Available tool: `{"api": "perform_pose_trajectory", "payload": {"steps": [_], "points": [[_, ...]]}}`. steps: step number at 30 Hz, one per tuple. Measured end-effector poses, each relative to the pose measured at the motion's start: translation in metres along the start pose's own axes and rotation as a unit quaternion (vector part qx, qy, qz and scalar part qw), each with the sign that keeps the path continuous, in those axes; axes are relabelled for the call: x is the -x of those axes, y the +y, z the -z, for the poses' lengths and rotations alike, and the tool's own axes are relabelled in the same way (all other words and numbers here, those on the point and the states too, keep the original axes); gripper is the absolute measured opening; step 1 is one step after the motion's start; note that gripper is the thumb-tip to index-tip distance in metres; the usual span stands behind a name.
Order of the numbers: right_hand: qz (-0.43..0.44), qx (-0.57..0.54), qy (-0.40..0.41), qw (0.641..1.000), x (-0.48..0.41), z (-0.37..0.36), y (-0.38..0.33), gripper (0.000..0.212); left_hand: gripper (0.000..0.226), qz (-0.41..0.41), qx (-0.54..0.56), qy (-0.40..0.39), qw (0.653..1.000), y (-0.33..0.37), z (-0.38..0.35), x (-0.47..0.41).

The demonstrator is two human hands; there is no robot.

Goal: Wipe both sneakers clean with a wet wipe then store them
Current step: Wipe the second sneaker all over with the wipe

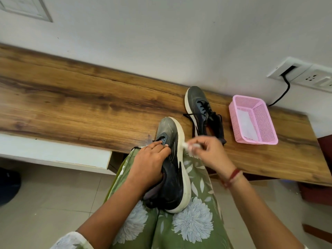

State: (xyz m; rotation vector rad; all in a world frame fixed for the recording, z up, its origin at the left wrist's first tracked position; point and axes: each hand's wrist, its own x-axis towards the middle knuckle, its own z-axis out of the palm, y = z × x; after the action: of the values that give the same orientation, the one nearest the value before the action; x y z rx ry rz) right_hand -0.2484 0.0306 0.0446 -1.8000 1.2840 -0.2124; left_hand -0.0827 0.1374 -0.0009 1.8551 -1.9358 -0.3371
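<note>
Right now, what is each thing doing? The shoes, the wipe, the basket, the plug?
Sneaker on lap: tilted on its side, held by left hand.
Wet wipe: bunched in right hand, against the white sole.
Second sneaker: on wooden bench, laces loose.
Pink basket: upright, something white inside.
Black cord: plugged in.

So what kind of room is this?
Probably a room at home: a long wooden bench against a white wall, wall sockets, a tiled floor, and a pink basket.
</note>
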Motion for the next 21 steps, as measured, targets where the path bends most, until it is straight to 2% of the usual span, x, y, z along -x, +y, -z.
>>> {"api": "perform_pose_trajectory", "payload": {"steps": [2, 3, 5, 8, 11, 13, 18, 21], "points": [[0.036, 0.03, 0.101, 0.994, -0.035, 0.008, -0.012, 0.018, 0.038, 0.0, 0.001, -0.003, 1.0, 0.001, 0.0, 0.0], [0.051, 0.048, 0.115, 0.991, -0.054, 0.007, -0.019, 0.018, 0.035, -0.003, 0.0, -0.002, 1.0, 0.001, 0.0, -0.001], [0.066, 0.097, 0.072, 0.99, -0.092, -0.002, -0.031, 0.017, 0.03, -0.006, 0.0, 0.007, 1.0, 0.0, -0.001, -0.002], [0.083, 0.197, 0.015, 0.977, -0.12, -0.019, -0.033, 0.017, 0.039, -0.006, -0.005, 0.016, 1.0, -0.001, -0.003, -0.001], [0.103, 0.27, 0.037, 0.956, -0.112, -0.026, -0.029, 0.023, 0.03, 0.005, -0.003, 0.011, 1.0, 0.0, -0.002, -0.001], [0.124, 0.317, 0.047, 0.939, -0.097, -0.029, -0.025, 0.028, 0.033, 0.005, -0.005, 0.003, 1.0, -0.001, -0.003, -0.001], [0.166, 0.334, 0.059, 0.926, -0.039, -0.036, -0.009, 0.031, 0.037, -0.011, -0.018, -0.004, 1.0, 0.003, 0.001, -0.003], [0.167, 0.3, 0.027, 0.939, -0.017, -0.035, -0.01, 0.032, 0.039, -0.016, -0.02, -0.001, 1.0, 0.003, 0.003, -0.002]]}}
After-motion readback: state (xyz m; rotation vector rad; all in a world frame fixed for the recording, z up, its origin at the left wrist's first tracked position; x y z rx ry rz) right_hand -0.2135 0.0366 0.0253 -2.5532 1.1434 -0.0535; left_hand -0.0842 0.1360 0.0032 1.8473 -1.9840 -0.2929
